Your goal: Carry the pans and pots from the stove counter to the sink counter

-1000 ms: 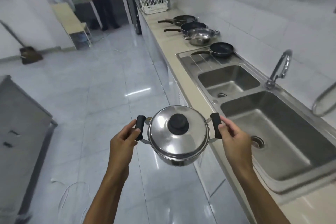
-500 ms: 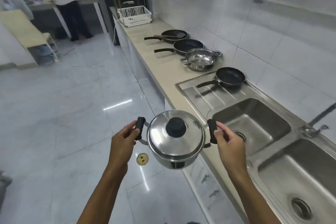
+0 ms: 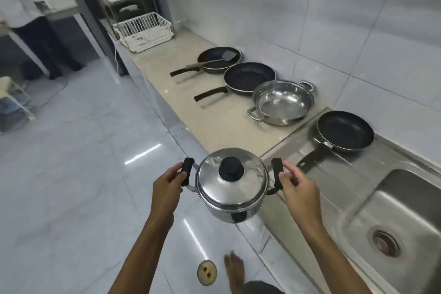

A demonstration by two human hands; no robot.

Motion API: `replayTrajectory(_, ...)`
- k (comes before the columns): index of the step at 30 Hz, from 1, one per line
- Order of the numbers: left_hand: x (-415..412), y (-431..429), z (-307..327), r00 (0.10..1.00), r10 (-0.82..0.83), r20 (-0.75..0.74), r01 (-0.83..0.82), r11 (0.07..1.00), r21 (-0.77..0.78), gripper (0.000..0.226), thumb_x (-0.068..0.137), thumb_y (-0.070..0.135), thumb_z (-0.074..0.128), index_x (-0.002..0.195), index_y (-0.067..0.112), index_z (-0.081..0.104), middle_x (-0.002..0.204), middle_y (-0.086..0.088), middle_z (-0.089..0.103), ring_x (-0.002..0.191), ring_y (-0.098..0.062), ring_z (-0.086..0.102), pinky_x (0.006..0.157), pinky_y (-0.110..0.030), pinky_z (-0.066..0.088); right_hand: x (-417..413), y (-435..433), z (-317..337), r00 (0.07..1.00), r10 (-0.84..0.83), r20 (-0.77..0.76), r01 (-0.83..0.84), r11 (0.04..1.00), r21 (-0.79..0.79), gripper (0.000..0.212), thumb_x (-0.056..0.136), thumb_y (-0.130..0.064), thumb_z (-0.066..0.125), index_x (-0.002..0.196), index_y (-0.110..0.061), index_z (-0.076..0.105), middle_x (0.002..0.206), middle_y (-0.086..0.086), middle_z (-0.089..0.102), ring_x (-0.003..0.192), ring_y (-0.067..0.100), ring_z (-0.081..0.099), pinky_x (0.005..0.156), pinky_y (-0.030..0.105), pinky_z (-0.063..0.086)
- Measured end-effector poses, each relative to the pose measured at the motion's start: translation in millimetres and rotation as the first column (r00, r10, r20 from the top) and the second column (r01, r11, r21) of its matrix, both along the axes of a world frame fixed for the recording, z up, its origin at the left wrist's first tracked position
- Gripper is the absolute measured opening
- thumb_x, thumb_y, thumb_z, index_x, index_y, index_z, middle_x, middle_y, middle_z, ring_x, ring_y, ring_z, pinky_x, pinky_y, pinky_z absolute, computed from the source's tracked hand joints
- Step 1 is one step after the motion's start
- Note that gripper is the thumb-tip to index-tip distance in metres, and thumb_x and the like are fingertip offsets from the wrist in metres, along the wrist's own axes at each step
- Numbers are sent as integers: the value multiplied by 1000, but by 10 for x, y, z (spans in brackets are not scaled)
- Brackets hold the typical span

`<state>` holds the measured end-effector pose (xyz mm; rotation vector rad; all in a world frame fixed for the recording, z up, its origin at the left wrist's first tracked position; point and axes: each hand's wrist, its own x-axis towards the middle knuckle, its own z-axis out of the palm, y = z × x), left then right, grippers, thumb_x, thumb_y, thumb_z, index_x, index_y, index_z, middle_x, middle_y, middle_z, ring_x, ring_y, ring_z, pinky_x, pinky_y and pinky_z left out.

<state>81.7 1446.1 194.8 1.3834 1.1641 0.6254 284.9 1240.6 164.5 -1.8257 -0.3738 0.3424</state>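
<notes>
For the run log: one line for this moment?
carry | lidded pot | left hand, right hand on side handles | counter ahead

No legible text or labels anywhere.

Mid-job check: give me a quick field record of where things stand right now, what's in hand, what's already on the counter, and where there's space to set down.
held item: lidded steel pot, lid on, in the air at the counter edge
left hand: gripping the pot's left black handle
right hand: gripping the pot's right black handle
counter: frying pan with spatula, second frying pan, open steel pot
sink drainboard: one black frying pan
sink basin: nothing in it
free spot: bare counter in front of the open steel pot
</notes>
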Motion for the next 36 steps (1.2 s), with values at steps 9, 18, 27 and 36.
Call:
replayTrajectory(9,1238,2152,-177,973,-209,-99,211,977,14,38,98,13,58,135,22,64,118,-4,71,99,-15,68,79,-29,51,610,1620,-267,997,-71,-9,68,985,-156,38,94,-16,68,129,-28,60,80,-4,72,79,11,69,82,44,57)
replayTrajectory(18,2172,3589,-600,817,-561,-131,564,825,-11,37,99,14,58,134,26,65,113,2,73,102,-16,68,79,-30,53,642,2636,-575,936,-352,-11,339,907,-249,45,95,-20,69,137,-28,56,83,-9,72,79,-1,66,70,10,45)
replayTrajectory(27,2611,4198,-770,734,-677,-59,673,736,-75,40,98,18,63,136,31,60,125,10,63,106,-9,65,81,-24,53,647,3260,-586,831,-555,43,546,797,-259,44,96,-20,67,139,-29,59,89,-17,70,86,-4,66,76,17,48)
replayTrajectory(36,2852,4326,-938,696,-718,-13,716,695,-66,38,98,28,62,134,39,57,129,7,64,111,-5,63,95,-35,54,697,3400,-650,802,-588,103,587,744,-320,45,98,-24,63,142,-28,55,89,-13,71,84,-8,65,73,5,44)
